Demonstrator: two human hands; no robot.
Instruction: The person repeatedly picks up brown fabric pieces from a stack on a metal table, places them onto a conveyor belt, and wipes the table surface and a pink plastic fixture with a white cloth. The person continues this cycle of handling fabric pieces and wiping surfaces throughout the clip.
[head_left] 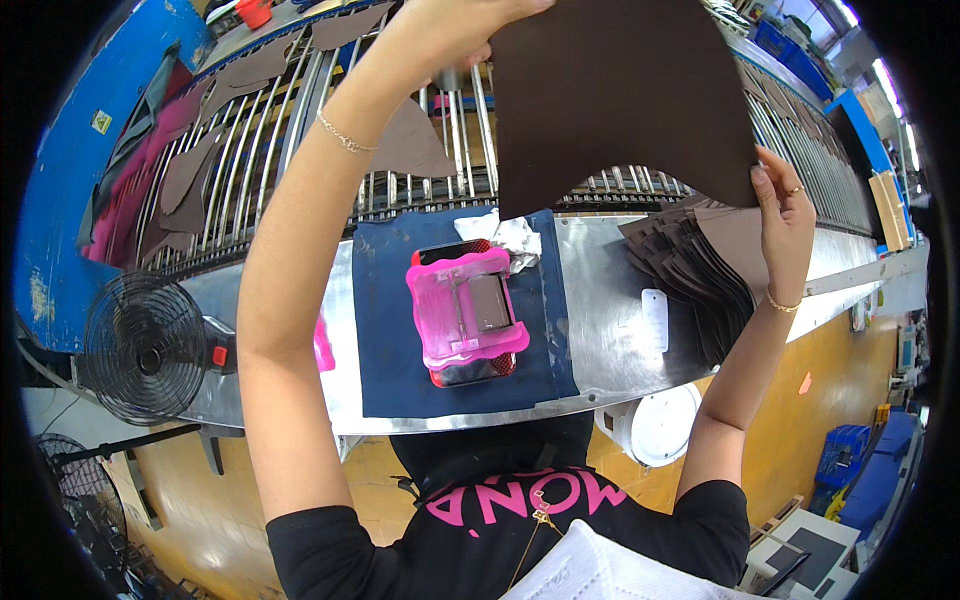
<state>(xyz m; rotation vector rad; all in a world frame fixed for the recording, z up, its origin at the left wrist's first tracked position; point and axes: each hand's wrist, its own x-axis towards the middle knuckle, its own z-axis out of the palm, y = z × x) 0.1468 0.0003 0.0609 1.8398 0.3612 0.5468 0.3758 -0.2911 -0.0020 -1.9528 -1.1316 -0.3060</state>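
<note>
A large dark brown cut piece of leather-like sheet [625,95], with a curved lower edge, hangs raised in front of me. My right hand [785,215] pinches its lower right corner between thumb and fingers. At the top edge of the view, my left hand [465,30] is closed at the piece's upper left side; its fingertips are partly cut off. A small blurred greyish thing shows beneath that hand, too unclear to name. Right of centre on the metal table, a fanned stack of similar brown pieces [690,265] lies below my right hand.
A dark blue mat [385,350] bears a pink plastic holder [440,310] and crumpled white paper [510,240]. Beyond runs a bed of metal rollers [270,130] with scattered brown pieces. A black fan [150,345] stands left; a white bucket [665,425] sits below the table edge.
</note>
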